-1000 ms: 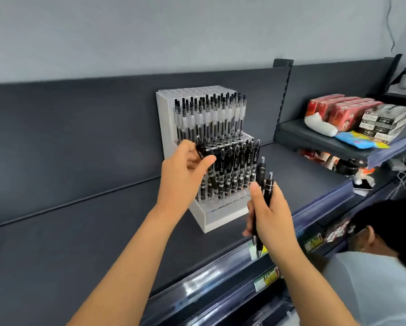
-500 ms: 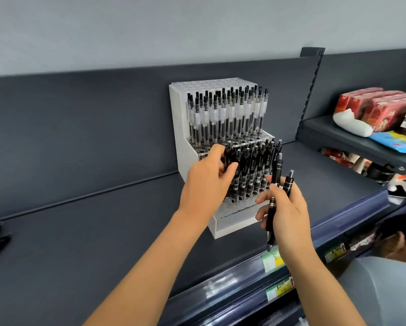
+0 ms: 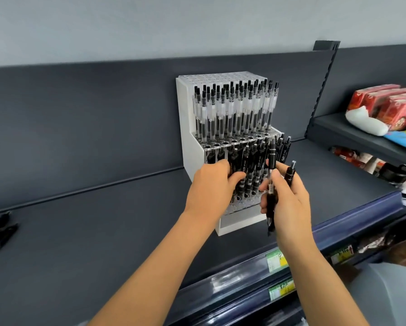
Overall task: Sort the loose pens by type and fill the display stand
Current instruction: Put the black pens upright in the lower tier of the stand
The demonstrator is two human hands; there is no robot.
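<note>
Bare forearms, left hand (image 3: pixel 210 187), right hand (image 3: pixel 290 198)

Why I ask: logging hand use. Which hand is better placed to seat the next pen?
Probably the left hand: it pinches a pen at the display stand's lower tier; the right hand only grips two spare pens.

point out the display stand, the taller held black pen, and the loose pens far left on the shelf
display stand (image 3: pixel 185 137): head view, white left side wall
held black pen (image 3: pixel 272 156): head view, upper barrel above the fingers
loose pens (image 3: pixel 3 238): head view, dark barrel near the left frame edge
</note>
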